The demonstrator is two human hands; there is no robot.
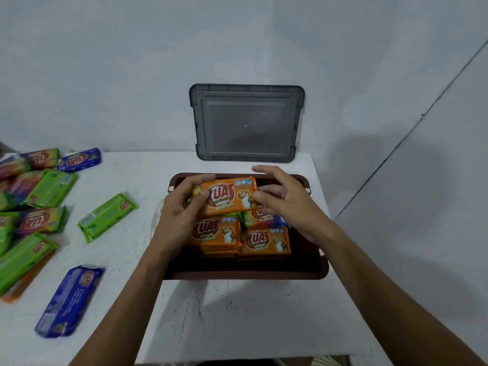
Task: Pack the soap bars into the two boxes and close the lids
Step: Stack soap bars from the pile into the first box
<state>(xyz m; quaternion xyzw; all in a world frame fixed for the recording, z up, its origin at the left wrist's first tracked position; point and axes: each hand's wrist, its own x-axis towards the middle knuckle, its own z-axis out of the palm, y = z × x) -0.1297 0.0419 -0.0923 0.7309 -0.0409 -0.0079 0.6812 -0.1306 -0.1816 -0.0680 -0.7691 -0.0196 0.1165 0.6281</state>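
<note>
The orange soap bars (227,196) in the box read "KUAT".

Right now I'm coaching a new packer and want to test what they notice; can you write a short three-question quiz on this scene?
1. True or false: the grey lid stands upright by the wall, off the brown box.
2. Which hand grips the orange bar held over the box? A left, B right, C neither.
3. Fill in: the loose bars lie on the table to the box's ____.
Key: 1 true; 2 A, the left hand grips its end; 3 left.
</note>
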